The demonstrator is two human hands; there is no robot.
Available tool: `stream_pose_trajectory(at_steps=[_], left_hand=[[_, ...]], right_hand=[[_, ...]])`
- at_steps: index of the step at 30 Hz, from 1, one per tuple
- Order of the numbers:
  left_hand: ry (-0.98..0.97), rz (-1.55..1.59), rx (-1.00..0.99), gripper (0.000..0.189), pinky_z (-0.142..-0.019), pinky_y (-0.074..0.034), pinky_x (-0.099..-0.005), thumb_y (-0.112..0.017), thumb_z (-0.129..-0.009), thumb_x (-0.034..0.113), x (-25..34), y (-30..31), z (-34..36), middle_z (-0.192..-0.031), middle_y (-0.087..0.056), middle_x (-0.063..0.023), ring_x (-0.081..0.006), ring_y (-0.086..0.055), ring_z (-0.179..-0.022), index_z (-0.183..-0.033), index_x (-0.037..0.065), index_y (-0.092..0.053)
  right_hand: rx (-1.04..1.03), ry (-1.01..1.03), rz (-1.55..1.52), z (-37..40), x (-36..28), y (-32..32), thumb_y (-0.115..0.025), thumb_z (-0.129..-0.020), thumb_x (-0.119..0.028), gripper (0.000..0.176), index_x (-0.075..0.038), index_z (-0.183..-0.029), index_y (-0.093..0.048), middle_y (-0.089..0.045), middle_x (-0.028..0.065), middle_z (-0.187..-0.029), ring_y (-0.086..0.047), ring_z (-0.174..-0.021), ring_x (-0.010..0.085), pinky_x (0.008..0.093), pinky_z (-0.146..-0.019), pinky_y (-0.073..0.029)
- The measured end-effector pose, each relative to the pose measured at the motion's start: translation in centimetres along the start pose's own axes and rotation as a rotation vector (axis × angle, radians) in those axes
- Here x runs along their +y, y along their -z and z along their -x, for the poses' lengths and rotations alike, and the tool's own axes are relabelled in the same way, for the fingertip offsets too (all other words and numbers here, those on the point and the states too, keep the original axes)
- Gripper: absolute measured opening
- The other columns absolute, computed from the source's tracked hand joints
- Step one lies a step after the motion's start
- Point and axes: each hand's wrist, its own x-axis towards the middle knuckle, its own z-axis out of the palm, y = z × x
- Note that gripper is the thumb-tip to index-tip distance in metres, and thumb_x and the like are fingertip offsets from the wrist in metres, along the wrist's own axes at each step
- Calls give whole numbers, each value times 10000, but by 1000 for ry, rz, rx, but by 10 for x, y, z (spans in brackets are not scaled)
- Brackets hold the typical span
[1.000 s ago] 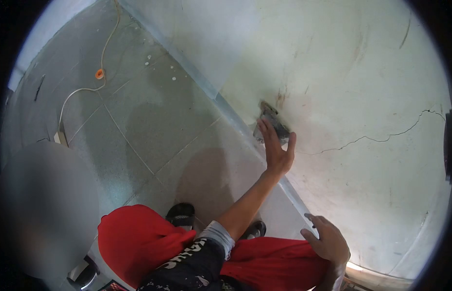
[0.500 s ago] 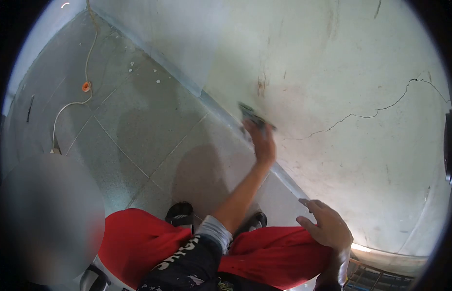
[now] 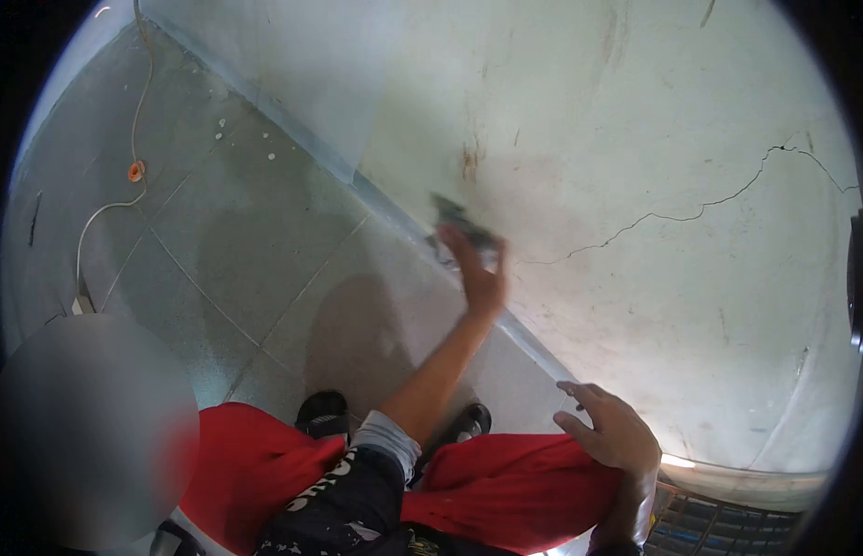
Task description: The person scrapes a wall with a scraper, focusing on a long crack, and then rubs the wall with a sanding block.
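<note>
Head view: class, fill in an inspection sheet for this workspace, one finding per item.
Surface: white wall, long crack, rusty mark.
Job's things: dark tool, blurred, against the wall.
Clutter: white specks on tiled floor.
Hands: left hand holds the dark tool; right hand open on red trousers.
Cables: white cord with orange fitting.
Surroundings: wire rack, black shoes.
</note>
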Motion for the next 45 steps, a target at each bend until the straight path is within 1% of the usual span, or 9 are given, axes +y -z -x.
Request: stream_pose_trajectory(at_steps=[2,5,11,17,23,26,28,38,45], left_hand=[[-119,33,-63,1098,-1244,-19,-570,-628,-970,476,26,-16,35,-1627,210,-347,-492,154,-1532,-1587,-53,110],[-82,37,-76,1105,-1256,-3,-546,-594,-979,500,29,-19,32,-1626,276,-295,-442,192,-1537,-1582,-27,168],[82,93,182,1002,-1263,-10,-511,-554,-1016,495,19,5,-35,-1670,74,-311,-432,75,-1563,-1594,-73,34],[-47,126,178,905,-1269,-39,-486,-540,-1041,422,11,37,-52,-1679,6,-298,-426,21,-1567,-1603,-67,-26],[-155,39,312,810,-1187,-276,-482,-660,-989,314,15,32,-39,-1561,-277,-326,-398,-305,-1453,-1540,-95,-230],[-165,253,292,729,-1099,-391,-445,-681,-974,269,22,42,-38,-1469,-394,-293,-351,-456,-1333,-1481,-93,-304],[-78,331,344,665,-1038,-445,-398,-689,-969,237,30,49,-37,-1364,-513,-254,-311,-556,-1219,-1448,-84,-360],[14,357,418,385,-890,-506,-369,-604,-1029,247,31,71,-45,-1137,-647,-154,-236,-620,-1009,-1231,-77,-565],[247,871,444,398,-857,-513,-389,-513,-1042,345,104,93,-58,-1137,-621,-114,-220,-614,-1018,-1202,-12,-584]], right_hand=[[1,37,-6,-9,-9,3,-605,-996,-415,549,-60,-1412,-559,-646,216,-1280,-647,-1137,385,450,-961,-509],[-28,134,-75,-29,-18,12,-600,-1000,-419,553,-53,-1412,-556,-645,222,-1279,-653,-1117,384,451,-953,-511],[81,53,-49,-28,-1,8,-593,-1005,-422,557,-57,-1424,-550,-646,215,-1284,-666,-1082,376,454,-942,-516],[-105,-149,-110,-14,21,-3,-570,-1010,-465,584,-77,-1445,-542,-626,201,-1347,-646,-1147,369,442,-1001,-495],[-13,-33,-76,-23,6,6,-564,-1012,-470,574,-75,-1429,-554,-630,199,-1338,-618,-1199,371,438,-1028,-479],[25,75,-49,-27,1,6,-615,-989,-401,539,-61,-1405,-570,-673,207,-1201,-664,-1052,354,437,-925,-516],[32,65,16,-24,-3,9,-573,-1007,-460,572,-66,-1420,-559,-625,214,-1337,-613,-1198,387,449,-1019,-482],[20,96,-11,-7,-21,10,-582,-1002,-458,569,-76,-1423,-559,-611,218,-1365,-584,-1252,393,458,-1053,-469],[33,29,-3,-18,-20,11,-564,-1013,-466,582,-59,-1429,-547,-610,219,-1361,-592,-1236,393,452,-1052,-466]])
